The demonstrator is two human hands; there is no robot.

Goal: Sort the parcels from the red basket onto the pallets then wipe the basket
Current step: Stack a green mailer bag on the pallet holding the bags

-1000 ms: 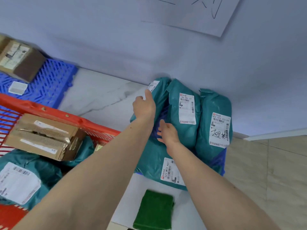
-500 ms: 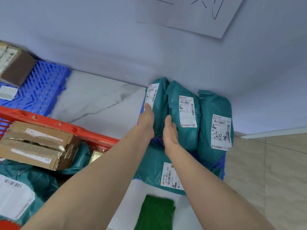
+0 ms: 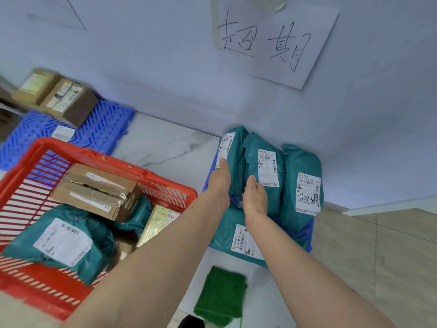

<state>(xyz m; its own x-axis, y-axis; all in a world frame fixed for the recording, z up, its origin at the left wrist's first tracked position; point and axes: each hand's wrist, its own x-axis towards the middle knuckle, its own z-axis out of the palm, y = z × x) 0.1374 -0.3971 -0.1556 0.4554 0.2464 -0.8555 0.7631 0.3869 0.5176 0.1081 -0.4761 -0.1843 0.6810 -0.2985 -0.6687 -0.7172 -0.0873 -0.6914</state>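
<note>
Both hands open: left hand (image 3: 220, 183) flat against leftmost teal parcel (image 3: 233, 159), right hand (image 3: 254, 197) just beside it.

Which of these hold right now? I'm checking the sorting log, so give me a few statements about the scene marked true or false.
1. The red basket still has parcels in it. True.
2. The green cloth lies inside the basket. False: it lies on the floor, outside the basket, in front of the right pallet.
3. Both hands, left hand and right hand, are at the teal bags standing against the wall. True.
4. The left pallet holds teal bags. False: it holds brown boxes.
5. A handwritten paper sign hangs on the wall above the bags. True.
</note>
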